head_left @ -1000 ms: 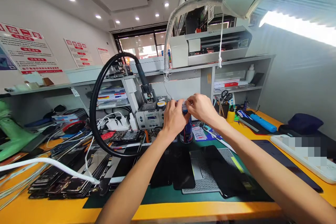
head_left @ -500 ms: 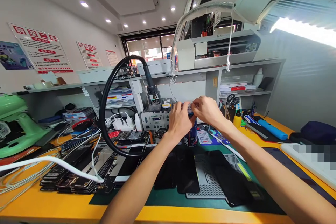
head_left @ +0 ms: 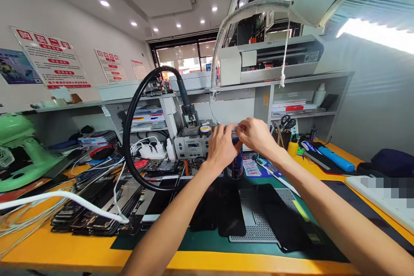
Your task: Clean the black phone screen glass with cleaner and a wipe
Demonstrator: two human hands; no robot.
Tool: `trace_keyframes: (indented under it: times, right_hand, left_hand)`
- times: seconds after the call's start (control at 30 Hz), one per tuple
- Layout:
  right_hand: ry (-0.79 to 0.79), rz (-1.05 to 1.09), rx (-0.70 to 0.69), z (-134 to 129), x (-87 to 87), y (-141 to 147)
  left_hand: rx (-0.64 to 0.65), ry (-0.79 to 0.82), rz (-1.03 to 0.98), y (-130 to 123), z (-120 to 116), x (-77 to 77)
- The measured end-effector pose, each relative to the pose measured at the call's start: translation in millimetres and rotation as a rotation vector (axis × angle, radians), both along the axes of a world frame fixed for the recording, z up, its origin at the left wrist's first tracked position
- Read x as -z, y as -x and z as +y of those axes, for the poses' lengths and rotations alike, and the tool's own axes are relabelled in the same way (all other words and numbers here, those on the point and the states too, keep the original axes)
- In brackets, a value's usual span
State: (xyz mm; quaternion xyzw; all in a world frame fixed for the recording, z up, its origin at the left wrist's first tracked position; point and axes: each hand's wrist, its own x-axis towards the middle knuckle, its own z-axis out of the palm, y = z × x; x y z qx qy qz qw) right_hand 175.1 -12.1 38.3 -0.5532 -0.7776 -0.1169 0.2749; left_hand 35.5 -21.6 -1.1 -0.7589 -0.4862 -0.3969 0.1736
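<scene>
Nearest the camera, below the hands, dark phone screens (head_left: pixel 231 213) lie on a green mat (head_left: pixel 207 241), with a metal grid plate (head_left: pixel 255 224) among them. Beyond these a blue can (head_left: pixel 237 164) stands upright on the mat. The left hand (head_left: pixel 221 146) is wrapped around the can's upper part, grasping it. The right hand (head_left: pixel 257 136) pinches at the can's top, fingertips closed on its cap, touching the left hand's fingers. Just left of the grip and behind it sits a grey soldering station (head_left: pixel 190 144), a black hose (head_left: pixel 136 133) looping from it. To the right of the grip, scissors (head_left: pixel 284 120) stand in a holder.
</scene>
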Motion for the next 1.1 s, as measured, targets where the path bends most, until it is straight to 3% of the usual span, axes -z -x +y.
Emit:
trace_keyframes:
  times: [1.1]
  right_hand:
    - [0.031, 0.012, -0.004, 0.0, 2.0, -0.9]
  left_hand:
    - [-0.008, -0.006, 0.027, 0.4, 1.0, -1.4]
